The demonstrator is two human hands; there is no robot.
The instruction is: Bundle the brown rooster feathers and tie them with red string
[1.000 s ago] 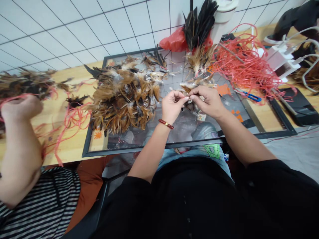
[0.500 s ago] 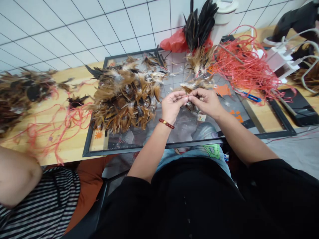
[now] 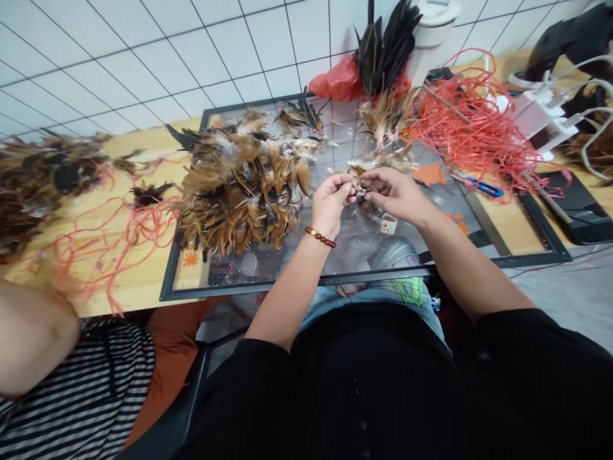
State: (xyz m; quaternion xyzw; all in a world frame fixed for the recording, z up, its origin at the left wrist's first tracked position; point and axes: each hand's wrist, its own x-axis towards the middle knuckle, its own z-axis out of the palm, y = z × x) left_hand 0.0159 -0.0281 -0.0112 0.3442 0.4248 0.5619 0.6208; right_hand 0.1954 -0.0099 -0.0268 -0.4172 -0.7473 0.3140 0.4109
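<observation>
Your left hand and right hand meet above the black-framed glass panel, fingertips pinched together on a small feather tuft. It sits between your thumbs, a speck of red showing on it; your fingers hide most of the rest. At nine o'clock from your hands, the large brown feather pile spreads over the glass. Dark feathers stand at twelve, beside a red plastic bag. The tangle of red string lies at two o'clock, and the blue cutter at three, near its lower edge. A black phone-like slab is farther out at three, on the wooden tabletop. At eight, you have a neighbour's bent arm, blurred; you cannot tell what their hand does.
</observation>
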